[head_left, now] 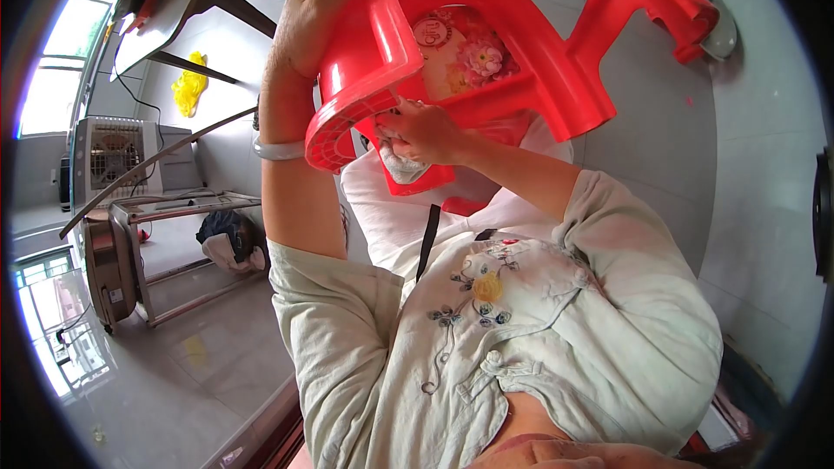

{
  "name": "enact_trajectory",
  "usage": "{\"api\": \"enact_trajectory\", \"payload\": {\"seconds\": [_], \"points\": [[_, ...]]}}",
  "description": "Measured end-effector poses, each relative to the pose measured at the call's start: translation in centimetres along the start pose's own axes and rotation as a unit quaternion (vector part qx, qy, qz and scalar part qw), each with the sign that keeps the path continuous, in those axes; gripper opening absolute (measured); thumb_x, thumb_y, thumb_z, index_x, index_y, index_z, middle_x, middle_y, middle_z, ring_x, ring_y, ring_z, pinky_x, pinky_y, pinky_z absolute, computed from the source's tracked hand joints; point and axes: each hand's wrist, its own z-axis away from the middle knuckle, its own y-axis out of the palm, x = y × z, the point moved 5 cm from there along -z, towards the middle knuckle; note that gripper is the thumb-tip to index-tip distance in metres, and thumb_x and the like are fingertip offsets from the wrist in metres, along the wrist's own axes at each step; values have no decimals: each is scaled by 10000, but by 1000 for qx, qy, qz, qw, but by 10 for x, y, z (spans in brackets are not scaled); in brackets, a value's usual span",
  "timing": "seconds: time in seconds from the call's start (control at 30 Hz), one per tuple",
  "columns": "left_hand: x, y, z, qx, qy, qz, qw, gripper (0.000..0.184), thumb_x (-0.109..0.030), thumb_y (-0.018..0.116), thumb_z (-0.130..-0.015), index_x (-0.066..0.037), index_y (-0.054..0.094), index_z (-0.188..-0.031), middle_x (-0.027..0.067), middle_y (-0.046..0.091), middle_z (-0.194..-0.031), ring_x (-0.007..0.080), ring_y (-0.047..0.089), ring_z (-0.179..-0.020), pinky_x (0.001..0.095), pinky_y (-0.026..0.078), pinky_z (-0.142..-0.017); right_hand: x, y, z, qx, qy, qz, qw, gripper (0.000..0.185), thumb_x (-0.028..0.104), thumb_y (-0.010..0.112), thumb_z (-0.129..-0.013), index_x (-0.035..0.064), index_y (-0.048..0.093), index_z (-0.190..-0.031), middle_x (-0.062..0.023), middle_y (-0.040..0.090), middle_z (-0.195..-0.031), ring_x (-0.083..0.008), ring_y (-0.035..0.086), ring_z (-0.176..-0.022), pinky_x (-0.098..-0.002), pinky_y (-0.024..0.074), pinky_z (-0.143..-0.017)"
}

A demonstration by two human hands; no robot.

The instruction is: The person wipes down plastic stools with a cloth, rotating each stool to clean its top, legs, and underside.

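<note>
A red plastic chair lies tipped in front of my lap, its legs pointing up and to the right. A printed floral panel shows through its frame. My left hand, with a bracelet at the wrist, grips the upper left side of the chair, its fingertips partly cut off by the top edge of view. Close to the ribbed rim of the chair, my right hand is closed on a pale cloth, which hangs below the fingers against the red plastic.
On the left, a table stands above a yellow plastic bag on the tiled floor. Behind a metal frame sits a grey air cooler. A dark and light bundle rests by that frame. A pale wall bounds the right side.
</note>
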Motion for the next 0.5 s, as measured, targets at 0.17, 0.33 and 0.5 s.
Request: {"api": "enact_trajectory", "payload": {"seconds": [0.17, 0.33, 0.5], "points": [[-4, 0, 0, -4, -4, -13, 1000, 358, -221, 581, -928, 64, 598, -1144, 77, 671, -1006, 125, 609, -914, 245, 479, -795, 14, 7, 12, 74, 25, -2, 997, 314, 186, 677, -719, 134, 638, -1026, -105, 590, -1037, -314, 642, -862, -440, 537, -729], [-4, 0, 4, 21, 5, 32, 999, 344, -210, 578, -931, 58, 601, -1144, 78, 674, -1009, 125, 614, -924, 246, 484, -801, 41, 4, 44, 91, 1, -25, 996, 314, 206, 670, -706, 146, 686, -1013, -106, 615, -1012, -305, 645, -906, -425, 539, -735], [1, -13, 6, -20, -4, 8, 1000, 323, -202, 568, -939, 51, 603, -1136, 78, 673, -1011, 123, 616, -923, 248, 486, -801, 19, -3, 53, 197, 112, -140, 964, 346, 127, 654, -702, 151, 687, -1046, -107, 585, -1006, -279, 612, -959, -369, 503, -816]]}}
